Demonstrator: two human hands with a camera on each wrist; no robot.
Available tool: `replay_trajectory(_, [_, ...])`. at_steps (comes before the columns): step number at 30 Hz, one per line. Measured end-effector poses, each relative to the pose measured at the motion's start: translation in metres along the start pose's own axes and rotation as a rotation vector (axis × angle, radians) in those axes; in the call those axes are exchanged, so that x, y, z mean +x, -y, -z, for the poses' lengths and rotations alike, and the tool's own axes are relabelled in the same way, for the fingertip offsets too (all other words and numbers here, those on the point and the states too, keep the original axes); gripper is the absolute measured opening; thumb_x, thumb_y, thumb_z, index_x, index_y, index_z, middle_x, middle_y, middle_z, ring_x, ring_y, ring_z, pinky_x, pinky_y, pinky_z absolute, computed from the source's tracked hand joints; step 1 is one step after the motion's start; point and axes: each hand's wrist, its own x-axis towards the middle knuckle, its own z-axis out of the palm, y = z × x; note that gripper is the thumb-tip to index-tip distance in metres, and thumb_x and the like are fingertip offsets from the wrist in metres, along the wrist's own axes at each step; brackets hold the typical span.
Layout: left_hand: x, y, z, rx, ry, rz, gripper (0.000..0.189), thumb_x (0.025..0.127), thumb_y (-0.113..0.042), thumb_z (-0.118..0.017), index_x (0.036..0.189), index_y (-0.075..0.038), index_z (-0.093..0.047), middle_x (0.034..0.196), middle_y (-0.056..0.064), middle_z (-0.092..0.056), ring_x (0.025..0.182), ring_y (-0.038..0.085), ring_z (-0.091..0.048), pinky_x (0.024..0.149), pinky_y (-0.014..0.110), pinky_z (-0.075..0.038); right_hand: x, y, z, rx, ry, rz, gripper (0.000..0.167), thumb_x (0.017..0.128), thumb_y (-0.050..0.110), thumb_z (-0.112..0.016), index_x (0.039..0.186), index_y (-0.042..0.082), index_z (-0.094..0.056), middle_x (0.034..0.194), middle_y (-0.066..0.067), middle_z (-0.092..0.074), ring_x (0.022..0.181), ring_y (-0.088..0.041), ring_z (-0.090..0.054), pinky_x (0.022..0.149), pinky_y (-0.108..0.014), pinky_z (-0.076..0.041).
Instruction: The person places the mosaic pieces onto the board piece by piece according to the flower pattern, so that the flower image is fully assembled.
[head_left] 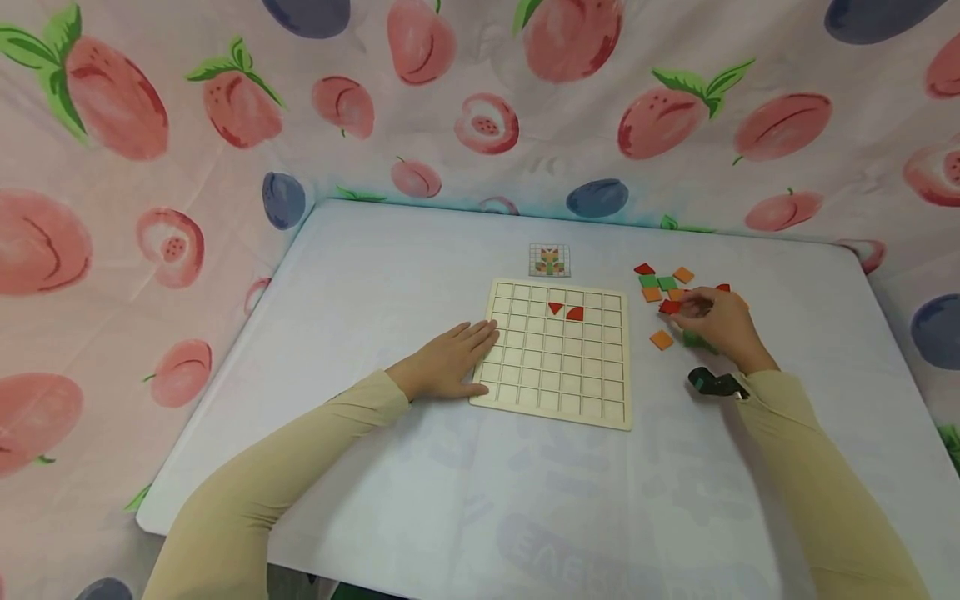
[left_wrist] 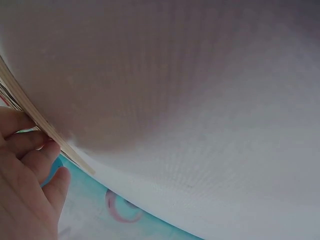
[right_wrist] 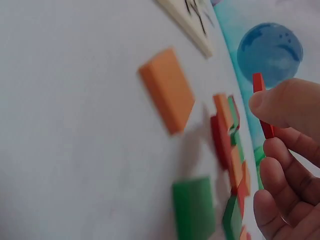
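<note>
My left hand point(head_left: 450, 362) lies with its fingers straight on the left edge of a pale wooden grid board point(head_left: 553, 421). In the left wrist view, its fingertips are at the edge of the board point(left_wrist: 47, 125). Two red pieces sit in the board's upper rows: a triangle point(head_left: 555, 308) and a quarter-round tile point(head_left: 575, 314). Right of the board, my right hand point(head_left: 723, 325) is over a group of coloured tiles. Its thumb and fingers pinch a thin red tile point(right_wrist: 265, 125), held on edge in the right wrist view.
Loose orange tiles point(head_left: 662, 340), green tiles point(head_left: 667, 283) and red tiles point(head_left: 644, 268) lie around the right hand. A small pattern card point(head_left: 550, 260) rests behind the board. A black device point(head_left: 712, 382) is at the right wrist. Fruit-printed cloth point(head_left: 525, 167) stands behind the white table point(head_left: 375, 517).
</note>
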Motion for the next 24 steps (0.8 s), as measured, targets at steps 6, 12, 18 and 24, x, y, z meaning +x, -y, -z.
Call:
replay_trajectory(6, [0.000, 0.001, -0.001, 0.006, -0.012, -0.002, 0.087, 0.092, -0.058, -0.044, 0.149, 0.001, -0.016, 0.157, 0.016, -0.015, 0.147, 0.026, -0.014, 0.120, 0.040, -0.015, 0.005, 0.019, -0.006, 0.043, -0.024, -0.003, 0.037, 0.080, 0.019, -0.074, 0.107, -0.004, -0.065, 0.090, -0.017, -0.064, 0.071, -0.002, -0.051, 0.059, -0.008, -0.040])
replay_trajectory(12, [0.000, 0.001, -0.001, 0.002, -0.013, -0.004, 0.087, 0.092, -0.058, -0.043, 0.149, 0.001, -0.016, 0.157, 0.016, -0.015, 0.147, 0.026, -0.014, 0.120, 0.040, -0.015, 0.009, 0.046, -0.022, 0.110, -0.013, 0.001, 0.035, 0.081, 0.019, -0.072, 0.107, -0.003, -0.065, 0.096, -0.021, -0.065, 0.072, -0.001, -0.052, 0.060, -0.010, -0.042])
replay_trajectory(18, [0.001, 0.001, -0.002, -0.003, -0.009, 0.002, 0.086, 0.092, -0.057, -0.044, 0.150, 0.000, -0.016, 0.158, 0.015, -0.015, 0.147, 0.026, -0.014, 0.120, 0.039, -0.015, 0.013, 0.077, -0.051, 0.178, 0.005, -0.053, 0.037, 0.082, 0.024, -0.072, 0.107, -0.001, -0.064, 0.099, -0.019, -0.062, 0.087, -0.024, -0.055, 0.068, -0.020, -0.044])
replay_trajectory(24, [0.000, 0.001, -0.002, -0.024, -0.010, 0.001, 0.086, 0.092, -0.057, -0.044, 0.150, 0.000, -0.015, 0.158, 0.015, -0.014, 0.147, 0.026, -0.013, 0.120, 0.039, -0.014, 0.020, 0.103, -0.078, 0.213, 0.027, -0.019, 0.030, 0.082, 0.023, -0.072, 0.101, 0.001, -0.065, 0.095, -0.018, -0.064, 0.083, -0.025, -0.056, 0.068, -0.028, -0.046])
